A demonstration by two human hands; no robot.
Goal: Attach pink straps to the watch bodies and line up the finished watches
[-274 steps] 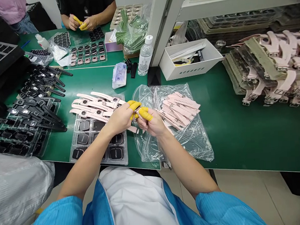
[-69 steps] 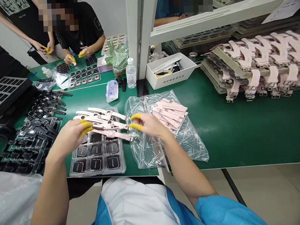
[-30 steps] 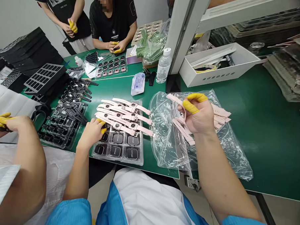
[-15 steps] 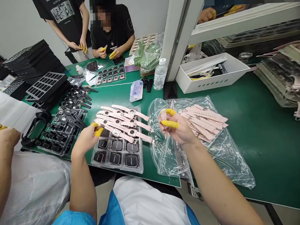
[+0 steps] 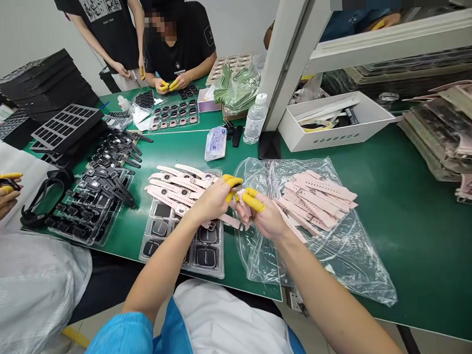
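Observation:
My left hand [image 5: 217,198], with yellow finger covers, is closed in a pinch and meets my right hand above the right edge of the watch tray; a small dark item shows at its fingertips. My right hand [image 5: 261,212] is closed on a pink strap [image 5: 243,208]. Beneath and left of my hands, pink-strapped watches [image 5: 174,187] lie across a clear tray [image 5: 221,261] with dark square watch faces [image 5: 205,256]. Loose pink straps [image 5: 319,199] are heaped on a plastic bag [image 5: 357,265] to the right.
Black-strapped watches [image 5: 106,177] lie at left, before stacked black trays [image 5: 48,91]. A bottle [image 5: 255,120], tissue pack [image 5: 216,143] and white box [image 5: 331,133] stand behind. Another person's hand [image 5: 2,200] is at far left; two people are across the table.
My left hand has moved right from the watch tray to meet my right hand. My right hand has shifted slightly left and down with the pink strap.

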